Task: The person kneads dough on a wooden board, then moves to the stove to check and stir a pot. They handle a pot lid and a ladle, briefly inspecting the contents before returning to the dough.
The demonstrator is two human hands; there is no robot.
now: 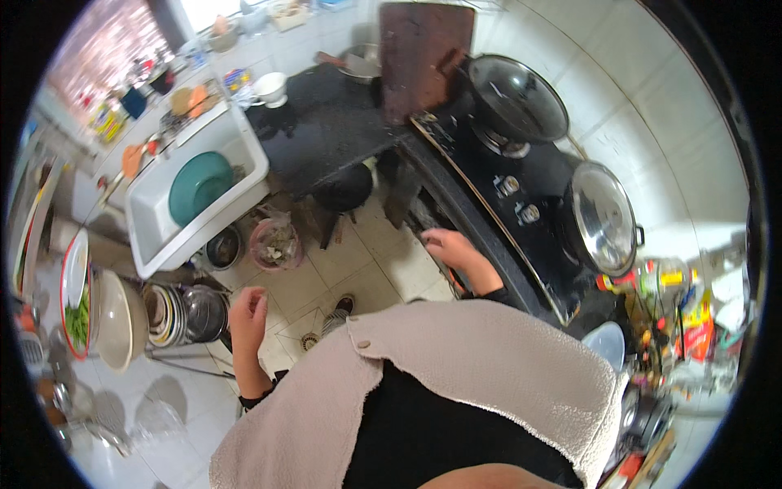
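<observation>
Over the tiled floor, my left hand [248, 315] is raised with its fingers loosely curled and nothing seen in it. It is nearest to a rack with stacked plates [168, 316] and a beige basin [119, 321]. My right hand [450, 247], also with nothing seen in it, hangs beside the front edge of the black counter. Beyond that edge is a black gas stove [489, 171]. On it stand a wok with a glass lid [519, 98] and a pot with a domed lid [605, 217].
A white sink [208, 244] at the left holds a green basin [198, 183]. On the floor are a pink waste bin [276, 244] and a dark pot [223, 247]. A wooden cutting board [421, 55] leans at the counter's corner. Bottles [660, 278] crowd the right side.
</observation>
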